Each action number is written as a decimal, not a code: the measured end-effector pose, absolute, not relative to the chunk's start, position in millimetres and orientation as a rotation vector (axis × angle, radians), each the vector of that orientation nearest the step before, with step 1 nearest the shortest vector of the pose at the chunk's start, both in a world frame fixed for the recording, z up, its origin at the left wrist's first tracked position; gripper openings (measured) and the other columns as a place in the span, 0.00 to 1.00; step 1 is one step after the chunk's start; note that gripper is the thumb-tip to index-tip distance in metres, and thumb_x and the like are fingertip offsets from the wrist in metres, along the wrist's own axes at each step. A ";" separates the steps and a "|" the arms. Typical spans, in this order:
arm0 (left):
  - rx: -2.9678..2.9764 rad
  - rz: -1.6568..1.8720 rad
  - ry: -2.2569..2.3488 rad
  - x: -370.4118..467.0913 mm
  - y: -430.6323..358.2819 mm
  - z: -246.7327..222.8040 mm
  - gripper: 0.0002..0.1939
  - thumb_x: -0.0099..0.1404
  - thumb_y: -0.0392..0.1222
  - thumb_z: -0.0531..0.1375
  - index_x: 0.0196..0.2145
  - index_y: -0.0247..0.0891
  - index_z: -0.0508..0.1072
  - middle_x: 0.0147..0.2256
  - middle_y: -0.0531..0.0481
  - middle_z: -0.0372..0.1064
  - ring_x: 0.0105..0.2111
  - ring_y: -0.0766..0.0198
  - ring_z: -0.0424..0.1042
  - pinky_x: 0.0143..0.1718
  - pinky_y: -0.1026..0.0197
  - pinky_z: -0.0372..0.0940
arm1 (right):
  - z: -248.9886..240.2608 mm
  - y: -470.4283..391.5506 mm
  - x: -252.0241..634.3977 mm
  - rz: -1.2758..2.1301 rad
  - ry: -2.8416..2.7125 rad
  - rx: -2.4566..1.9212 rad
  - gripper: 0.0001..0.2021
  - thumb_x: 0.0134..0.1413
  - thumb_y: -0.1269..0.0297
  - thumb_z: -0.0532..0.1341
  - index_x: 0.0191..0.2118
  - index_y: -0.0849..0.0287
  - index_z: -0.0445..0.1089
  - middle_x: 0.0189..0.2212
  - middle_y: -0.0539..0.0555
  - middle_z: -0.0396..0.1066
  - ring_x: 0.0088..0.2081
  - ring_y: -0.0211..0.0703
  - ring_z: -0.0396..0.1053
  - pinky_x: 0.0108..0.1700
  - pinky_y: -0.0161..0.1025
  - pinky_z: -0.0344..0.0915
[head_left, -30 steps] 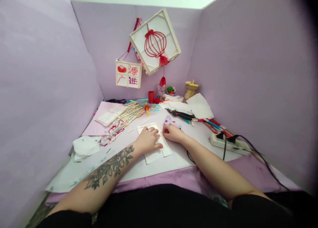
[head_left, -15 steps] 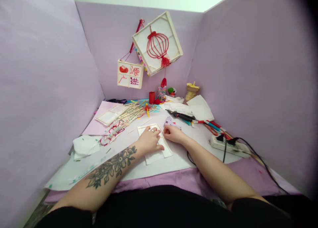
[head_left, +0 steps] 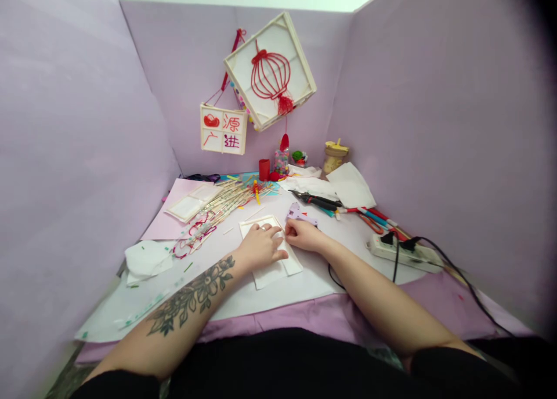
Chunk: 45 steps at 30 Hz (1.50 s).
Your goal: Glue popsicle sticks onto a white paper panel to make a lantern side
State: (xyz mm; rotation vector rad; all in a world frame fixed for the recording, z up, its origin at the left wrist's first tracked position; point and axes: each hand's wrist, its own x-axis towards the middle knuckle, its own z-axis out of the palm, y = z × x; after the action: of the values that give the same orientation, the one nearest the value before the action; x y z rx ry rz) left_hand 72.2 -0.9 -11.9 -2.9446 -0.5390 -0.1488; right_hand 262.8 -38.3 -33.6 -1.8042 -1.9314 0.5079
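Note:
My left hand lies flat, fingers spread, on a white paper panel edged with thin pale sticks. It covers much of the panel's middle. At the panel's right edge is my right hand, its fingers curled into a pinch. Whatever they hold, if anything, is too small or hidden to make out. Just beyond the right hand lies a lilac glue gun, partly covered by that hand. Loose thin sticks rest on the table past the panel's far edge.
Patterned sticks and a second framed panel lie to the left. Black-handled pliers and a power strip with black cords are on the right. A lantern-decorated frame hangs on the back wall. White paper lies at left.
The camera view has shifted slightly. Both hands keep nearly the same pose, the left flat on the panel and the right pinched at its edge.

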 end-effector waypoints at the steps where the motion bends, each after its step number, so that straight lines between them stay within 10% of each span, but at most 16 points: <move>1: -2.948 -0.143 -0.552 72.7 -0.7 -11.9 0.21 0.67 0.57 0.49 0.48 0.44 0.71 0.55 0.46 0.63 0.51 0.51 0.61 0.46 0.51 0.55 | -33.9 -38.4 262.7 0.506 -1.934 -1.818 0.04 0.45 0.71 0.59 0.31 0.59 0.65 0.26 0.49 0.70 0.28 0.37 0.64 0.29 0.31 0.54; 45: -2.953 -0.071 -0.576 67.0 3.8 -7.7 0.21 0.66 0.58 0.51 0.45 0.45 0.75 0.53 0.46 0.63 0.50 0.51 0.63 0.46 0.50 0.57 | -31.9 -37.6 262.5 0.598 -1.872 -1.872 0.06 0.45 0.72 0.59 0.33 0.59 0.64 0.25 0.48 0.67 0.27 0.37 0.62 0.28 0.32 0.52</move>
State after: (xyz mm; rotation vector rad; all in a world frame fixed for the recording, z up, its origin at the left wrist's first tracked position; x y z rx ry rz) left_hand 67.0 3.8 -7.7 -2.9530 -0.5757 -0.0705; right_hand 262.5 -37.6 -31.9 -1.8720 -1.8716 0.5982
